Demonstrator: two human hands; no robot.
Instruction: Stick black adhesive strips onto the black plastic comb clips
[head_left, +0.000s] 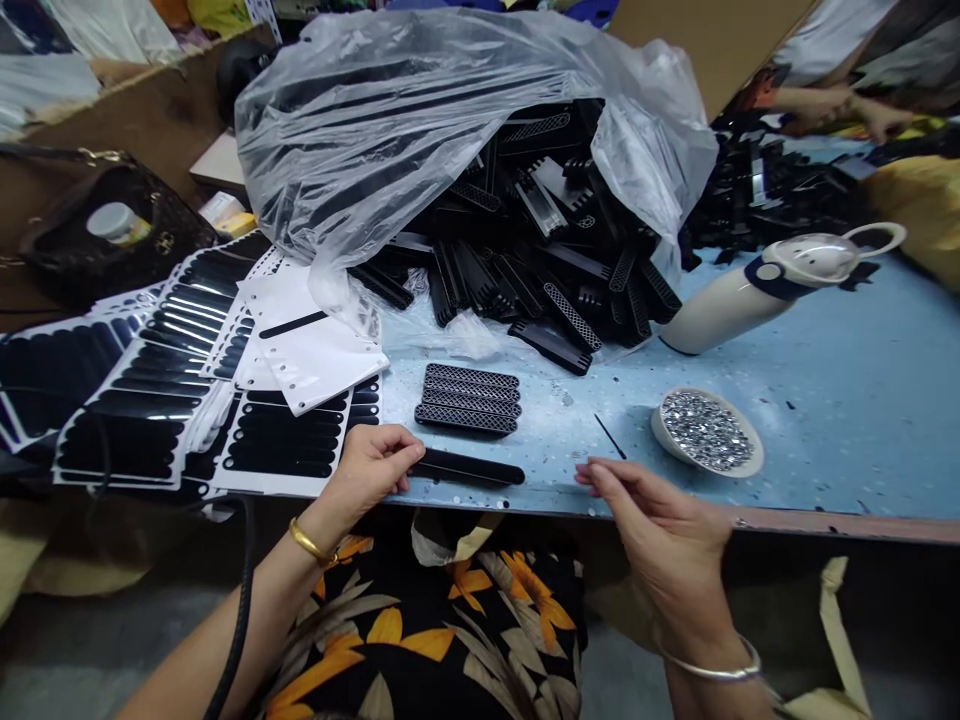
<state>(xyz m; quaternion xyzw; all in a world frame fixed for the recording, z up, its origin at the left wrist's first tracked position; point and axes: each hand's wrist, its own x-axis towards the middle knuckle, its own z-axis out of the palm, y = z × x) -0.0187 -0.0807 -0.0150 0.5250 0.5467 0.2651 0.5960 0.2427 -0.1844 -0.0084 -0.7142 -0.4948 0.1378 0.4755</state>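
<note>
Holding one black bar (472, 467), left hand (375, 465), one bowl (667, 440)

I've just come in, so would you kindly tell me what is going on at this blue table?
A person's left hand holds a long, flat black piece at the table's front edge. The right hand hovers near its other end, fingertips together; whether they pinch anything is unclear. Behind the piece lies a small block of black, mesh-patterned pieces. A white bowl of small silvery bits stands to the right, and a translucent plastic bag spills more black pieces farther back.
</note>
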